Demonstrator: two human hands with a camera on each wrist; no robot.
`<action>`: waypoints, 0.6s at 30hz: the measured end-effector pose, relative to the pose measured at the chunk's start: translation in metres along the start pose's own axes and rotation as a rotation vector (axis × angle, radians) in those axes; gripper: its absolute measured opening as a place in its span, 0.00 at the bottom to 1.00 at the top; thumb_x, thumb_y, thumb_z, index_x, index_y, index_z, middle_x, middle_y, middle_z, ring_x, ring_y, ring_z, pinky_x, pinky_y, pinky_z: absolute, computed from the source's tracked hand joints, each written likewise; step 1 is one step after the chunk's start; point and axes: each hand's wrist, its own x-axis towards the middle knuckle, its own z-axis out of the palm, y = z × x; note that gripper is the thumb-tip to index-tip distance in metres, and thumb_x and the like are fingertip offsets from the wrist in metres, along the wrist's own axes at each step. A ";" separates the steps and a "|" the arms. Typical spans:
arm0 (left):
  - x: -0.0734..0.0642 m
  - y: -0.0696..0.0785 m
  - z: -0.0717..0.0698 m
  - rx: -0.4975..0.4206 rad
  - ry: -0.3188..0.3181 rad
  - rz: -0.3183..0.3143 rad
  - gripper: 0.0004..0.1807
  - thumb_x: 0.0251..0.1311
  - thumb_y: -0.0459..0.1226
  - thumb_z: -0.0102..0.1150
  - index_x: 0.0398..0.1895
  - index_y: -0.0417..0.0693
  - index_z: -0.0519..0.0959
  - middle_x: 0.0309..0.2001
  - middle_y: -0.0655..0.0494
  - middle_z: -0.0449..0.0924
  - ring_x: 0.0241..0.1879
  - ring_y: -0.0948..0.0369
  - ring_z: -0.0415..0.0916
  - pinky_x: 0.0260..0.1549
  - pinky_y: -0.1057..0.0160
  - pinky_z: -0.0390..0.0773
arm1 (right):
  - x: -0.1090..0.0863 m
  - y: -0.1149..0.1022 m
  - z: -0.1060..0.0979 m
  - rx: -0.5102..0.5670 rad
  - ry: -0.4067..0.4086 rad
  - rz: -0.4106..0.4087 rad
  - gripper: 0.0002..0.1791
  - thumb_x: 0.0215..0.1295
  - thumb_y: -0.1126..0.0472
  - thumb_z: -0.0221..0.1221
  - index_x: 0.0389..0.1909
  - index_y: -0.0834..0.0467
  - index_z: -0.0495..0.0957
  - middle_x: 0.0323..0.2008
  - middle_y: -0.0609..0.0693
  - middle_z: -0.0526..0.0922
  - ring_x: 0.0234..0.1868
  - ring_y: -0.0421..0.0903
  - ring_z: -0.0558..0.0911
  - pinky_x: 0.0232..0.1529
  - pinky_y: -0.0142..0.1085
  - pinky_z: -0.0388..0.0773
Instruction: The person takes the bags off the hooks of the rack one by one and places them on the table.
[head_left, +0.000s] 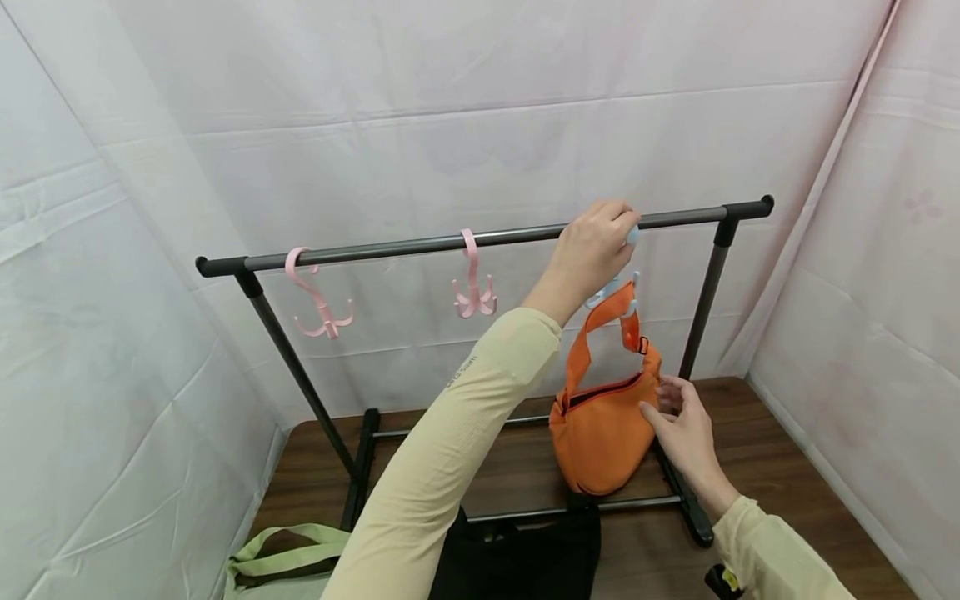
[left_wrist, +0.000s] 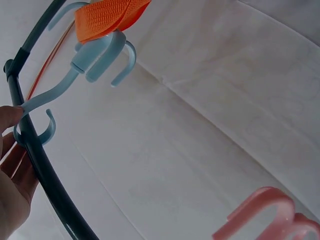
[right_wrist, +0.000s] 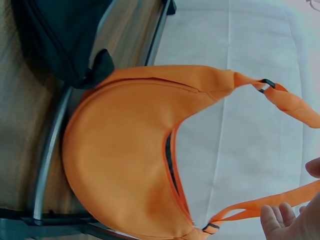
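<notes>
Up at the rack's bar [head_left: 420, 247], the left hand [head_left: 600, 237] has thumb and fingers closed about the smooth blue hook [left_wrist: 90, 55], right where its curve goes over the tube. The right hand [head_left: 684, 423] is down at the right side of the orange bag [head_left: 603, 437], fingers loose and parted, nothing gripped; whether the thumb touches the cloth, I cannot tell.

And there hangs the bag, by its woven strap [head_left: 581, 358] over the blue prongs, above the right half of the tabletop [head_left: 795, 442], well inward from the right edge. It's a rounded crescent, smooth-faced, its zip mouth gaping on a dark lining, black buckles at the strap. Whether its base meets the lower rails is hard to say.

Now the room: a stretch of bar runs from the blue hook to the right post, and a longer one leftward to the middle pink hook [head_left: 472, 292]. Past another gap comes the left pink hook [head_left: 321, 308], glossy plastic, tilted. Wood grain shows between the rack's right foot and the tabletop's right edge. Toward the front edge, a soft black bag [head_left: 525, 558] and a pale green bag [head_left: 277, 583] crowd in. Creased white curtains [head_left: 450, 150] wall the back and both sides.
</notes>
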 end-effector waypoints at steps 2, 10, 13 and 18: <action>0.000 0.000 0.000 -0.006 0.001 -0.002 0.14 0.64 0.35 0.54 0.52 0.44 0.79 0.50 0.55 0.79 0.53 0.60 0.75 0.52 0.71 0.75 | 0.005 -0.003 0.000 0.004 -0.002 -0.009 0.26 0.64 0.63 0.58 0.60 0.66 0.64 0.50 0.60 0.74 0.42 0.29 0.69 0.38 0.12 0.67; 0.000 0.000 -0.001 -0.027 -0.006 -0.020 0.15 0.64 0.36 0.55 0.52 0.44 0.79 0.51 0.56 0.79 0.53 0.61 0.75 0.53 0.71 0.74 | 0.027 -0.017 -0.005 -0.016 0.010 -0.103 0.27 0.65 0.63 0.57 0.61 0.69 0.63 0.50 0.64 0.74 0.49 0.53 0.74 0.38 0.11 0.64; 0.000 0.000 -0.001 -0.033 -0.002 -0.027 0.14 0.63 0.36 0.56 0.52 0.44 0.79 0.51 0.56 0.80 0.53 0.61 0.75 0.53 0.71 0.74 | 0.039 -0.022 -0.008 -0.014 0.015 -0.133 0.27 0.65 0.64 0.57 0.62 0.69 0.62 0.51 0.65 0.73 0.52 0.58 0.74 0.40 0.12 0.64; 0.000 -0.001 0.001 -0.045 0.007 -0.042 0.14 0.63 0.36 0.56 0.51 0.45 0.80 0.51 0.56 0.80 0.52 0.61 0.75 0.53 0.71 0.74 | 0.062 -0.029 -0.011 0.010 0.008 -0.157 0.28 0.65 0.64 0.55 0.63 0.69 0.61 0.53 0.66 0.71 0.55 0.59 0.71 0.51 0.35 0.70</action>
